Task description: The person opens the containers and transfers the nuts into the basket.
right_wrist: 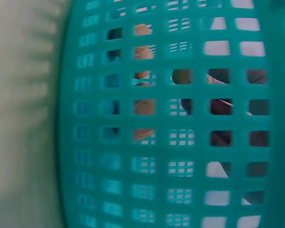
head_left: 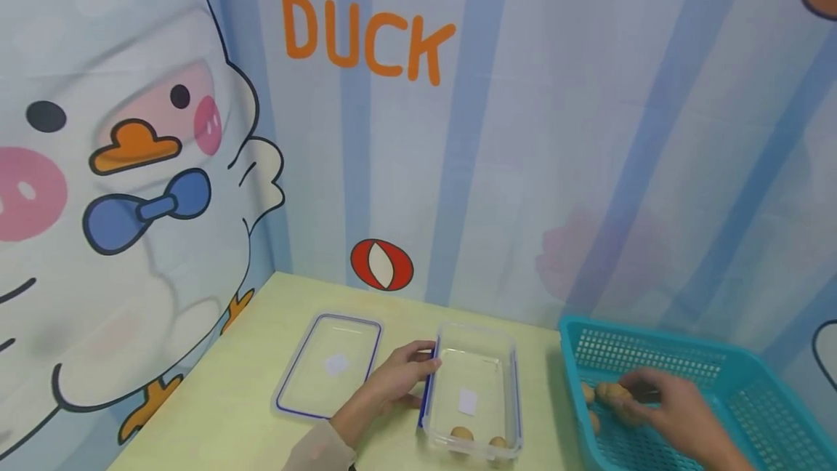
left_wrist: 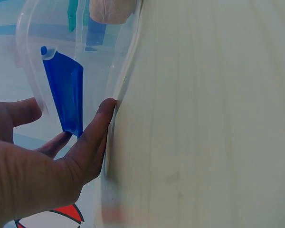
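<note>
My left hand point(head_left: 399, 376) holds the left long side of a clear plastic food container point(head_left: 467, 362). In the left wrist view, its thumb is at one edge of that side and its fingers at the table-side edge, around the blue latch point(left_wrist: 66, 95). Two small round tan lumps point(head_left: 461, 433) lie in the container's near end. My right hand point(head_left: 673, 409) is down inside a turquoise basket point(head_left: 654, 336), its thumb and fingers at several tan lumps point(head_left: 611, 389). I cannot tell whether it grips one. In the right wrist view, basket mesh point(right_wrist: 156, 90) covers most of it.
A clear lid point(head_left: 327, 398) with a blue seal lies flat on the pale yellow table point(head_left: 242, 384), left of the container. Behind stands a printed curtain point(head_left: 405, 180) with blue stripes and ducks. A strip of table separates container and basket.
</note>
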The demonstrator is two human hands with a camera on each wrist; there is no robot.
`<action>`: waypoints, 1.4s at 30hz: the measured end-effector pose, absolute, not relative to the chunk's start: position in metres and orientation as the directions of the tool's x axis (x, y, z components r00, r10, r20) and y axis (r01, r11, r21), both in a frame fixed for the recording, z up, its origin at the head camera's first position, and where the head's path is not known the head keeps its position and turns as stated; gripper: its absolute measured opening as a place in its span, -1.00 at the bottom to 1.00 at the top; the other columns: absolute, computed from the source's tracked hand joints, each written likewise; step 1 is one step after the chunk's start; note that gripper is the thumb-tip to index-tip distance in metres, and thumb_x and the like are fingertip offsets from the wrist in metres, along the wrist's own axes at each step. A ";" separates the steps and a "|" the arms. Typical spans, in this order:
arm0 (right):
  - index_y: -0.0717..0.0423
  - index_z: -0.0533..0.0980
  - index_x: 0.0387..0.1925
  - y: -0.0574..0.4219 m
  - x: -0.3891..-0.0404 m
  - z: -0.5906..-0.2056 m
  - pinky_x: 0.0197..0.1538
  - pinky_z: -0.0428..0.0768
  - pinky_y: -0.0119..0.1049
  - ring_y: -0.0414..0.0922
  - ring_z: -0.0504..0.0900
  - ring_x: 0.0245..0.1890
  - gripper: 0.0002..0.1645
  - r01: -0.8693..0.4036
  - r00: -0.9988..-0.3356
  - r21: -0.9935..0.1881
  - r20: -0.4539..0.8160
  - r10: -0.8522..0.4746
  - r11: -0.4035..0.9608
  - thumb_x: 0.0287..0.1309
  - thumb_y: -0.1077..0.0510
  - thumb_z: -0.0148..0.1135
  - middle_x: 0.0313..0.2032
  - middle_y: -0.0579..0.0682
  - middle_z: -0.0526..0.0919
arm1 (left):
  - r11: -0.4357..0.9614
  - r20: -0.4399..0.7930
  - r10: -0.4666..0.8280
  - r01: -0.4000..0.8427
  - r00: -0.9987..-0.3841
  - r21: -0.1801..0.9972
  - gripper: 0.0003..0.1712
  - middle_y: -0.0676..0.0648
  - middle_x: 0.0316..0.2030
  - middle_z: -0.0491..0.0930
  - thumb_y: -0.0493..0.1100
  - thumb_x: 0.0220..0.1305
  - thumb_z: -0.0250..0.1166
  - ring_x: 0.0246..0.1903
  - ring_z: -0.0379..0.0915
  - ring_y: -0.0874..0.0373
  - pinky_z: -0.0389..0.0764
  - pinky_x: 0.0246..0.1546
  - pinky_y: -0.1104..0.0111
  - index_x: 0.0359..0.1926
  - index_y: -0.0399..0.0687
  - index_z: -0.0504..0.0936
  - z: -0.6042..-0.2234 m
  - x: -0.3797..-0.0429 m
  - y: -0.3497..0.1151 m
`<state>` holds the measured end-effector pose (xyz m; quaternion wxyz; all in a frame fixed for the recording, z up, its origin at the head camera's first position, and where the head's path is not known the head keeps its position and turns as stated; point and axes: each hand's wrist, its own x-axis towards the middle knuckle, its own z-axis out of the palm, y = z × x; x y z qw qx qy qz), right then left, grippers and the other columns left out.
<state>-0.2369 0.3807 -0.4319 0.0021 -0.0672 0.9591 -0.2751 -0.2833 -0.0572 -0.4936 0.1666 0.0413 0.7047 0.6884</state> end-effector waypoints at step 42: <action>-0.05 0.69 0.00 0.209 -0.235 -0.425 -0.04 0.73 -0.21 -0.23 0.68 -0.10 -0.72 -0.640 -0.743 -0.526 0.238 -0.626 0.560 0.33 -0.02 0.48 -0.10 -0.23 0.69 | 0.056 -0.177 0.286 -0.168 -0.942 0.984 -0.32 -0.30 0.38 0.48 -0.08 0.53 0.32 0.24 0.54 -0.22 0.77 -0.21 0.05 0.53 -0.17 0.37 -0.493 -0.281 -0.057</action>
